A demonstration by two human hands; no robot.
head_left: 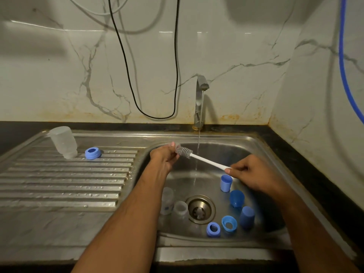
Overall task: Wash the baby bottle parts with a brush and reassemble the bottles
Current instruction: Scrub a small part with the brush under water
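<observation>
A home kitchen: a steel sink with a ribbed draining board is set into a dark tabletop, a tap runs water beyond the hands, and marble-look wall tiles stand behind, rust-stained along the bottom.

Bottle and ring on the drainboard — left of the sink — caps inside.
</observation>
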